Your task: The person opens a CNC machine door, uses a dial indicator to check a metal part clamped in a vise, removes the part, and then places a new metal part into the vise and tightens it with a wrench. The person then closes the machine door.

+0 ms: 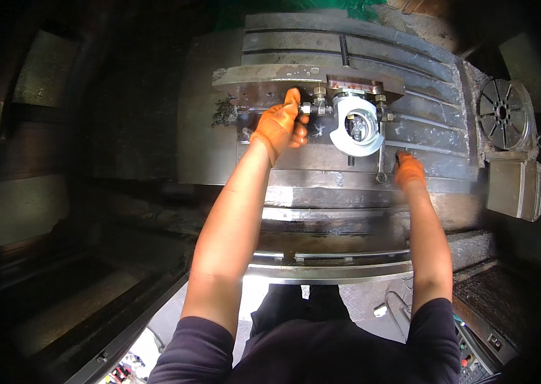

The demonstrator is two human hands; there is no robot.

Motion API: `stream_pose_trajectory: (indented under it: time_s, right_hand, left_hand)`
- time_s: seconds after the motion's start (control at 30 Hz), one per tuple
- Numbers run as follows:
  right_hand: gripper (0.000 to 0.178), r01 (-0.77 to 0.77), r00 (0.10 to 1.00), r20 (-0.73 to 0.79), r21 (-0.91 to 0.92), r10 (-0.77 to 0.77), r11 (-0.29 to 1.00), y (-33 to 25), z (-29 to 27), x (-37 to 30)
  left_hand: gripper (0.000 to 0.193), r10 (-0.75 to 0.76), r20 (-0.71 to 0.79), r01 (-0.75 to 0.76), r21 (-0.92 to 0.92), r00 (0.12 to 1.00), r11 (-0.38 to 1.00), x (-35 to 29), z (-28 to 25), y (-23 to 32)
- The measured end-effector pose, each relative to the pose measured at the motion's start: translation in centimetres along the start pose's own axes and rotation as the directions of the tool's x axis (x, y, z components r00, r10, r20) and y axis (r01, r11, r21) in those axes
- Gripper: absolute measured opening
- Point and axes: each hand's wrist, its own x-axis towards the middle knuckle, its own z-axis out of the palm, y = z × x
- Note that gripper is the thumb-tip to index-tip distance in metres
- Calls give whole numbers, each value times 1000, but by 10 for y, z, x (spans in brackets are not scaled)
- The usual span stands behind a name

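My left hand (280,127), in an orange glove, has its fingers closed around the end of a horizontal bolt (307,109) with a hex nut. That bolt points at the side of a pale metal ring-shaped part (358,148), which has a large round bore and sits against a steel fixture plate (264,75). To the right, my right hand (410,169), also gloved in orange, is low over the slotted table with its fingers curled; whatever they hold is hidden. Between that hand and the ring part lies a combination wrench (381,175), its ring end toward me.
A slotted machine table (424,131) carries the fixture. More hex nuts and bolts (382,109) flank the ring part's right side, and a dark stud (344,51) stands behind the plate. A round slotted faceplate (504,114) is at far right. The machine's front rail (328,274) crosses before me.
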Motion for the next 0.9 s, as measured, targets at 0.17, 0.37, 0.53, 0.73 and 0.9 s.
stream_pose_trajectory:
  time_s: [0.17, 0.37, 0.53, 0.73, 0.9]
  right_hand:
    - [43, 31, 929, -367, 201, 45, 979, 3, 2, -15]
    - [64, 133, 991, -132, 990, -25, 45, -68, -28, -93]
    - [70, -166, 949, -28, 802, -314, -574, -142, -43, -91]
    - [54, 7, 967, -146, 833, -208, -553, -145, -11, -85]
    - [48, 171, 963, -230, 926, -143, -338, -125, 27, -124]
  left_hand:
    - [45, 133, 109, -145, 105, 985, 984, 8, -6, -5]
    - [63, -134, -68, 141, 128, 989, 982, 5, 2, 17]
    - [65, -26, 74, 28, -28, 997, 999, 11, -18, -30]
    - [62, -75, 139, 91, -112, 987, 990, -34, -44, -71]
    - [66, -140, 174, 157, -91, 975, 983, -62, -46, -102]
